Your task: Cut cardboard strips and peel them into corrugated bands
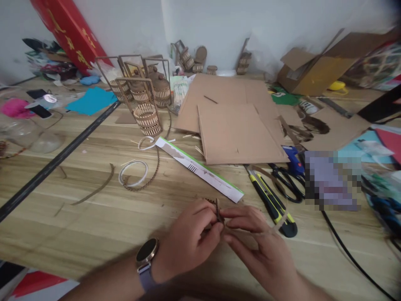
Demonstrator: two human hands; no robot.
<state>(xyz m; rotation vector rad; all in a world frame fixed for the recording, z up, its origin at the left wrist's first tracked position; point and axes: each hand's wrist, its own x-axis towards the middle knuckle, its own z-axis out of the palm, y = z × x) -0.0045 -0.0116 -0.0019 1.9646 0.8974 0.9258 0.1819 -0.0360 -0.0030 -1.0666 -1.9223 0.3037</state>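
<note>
Near the table's front edge, my left hand [191, 238] is closed around a small dark brown strip piece [218, 207], most of it hidden by the fingers. A watch is on that wrist. My right hand [260, 246] touches the same piece from the right with thumb and fingers brought together at its edge. A thin pale strip [282, 219] passes by the back of the right hand. Just beyond the hands lies a white strip with a green edge [200, 170]. To the right rests a yellow and black cutter [272, 200], beside black-handled scissors [290, 184].
Small slatted baskets with tall handles [147, 119] stand at the back left. Cardboard sheets [238, 133] cover the middle back. A tape ring [133, 173] lies left, beside a braided cord. An open cardboard box [326, 62] sits back right. A black cable [344, 251] runs at the right.
</note>
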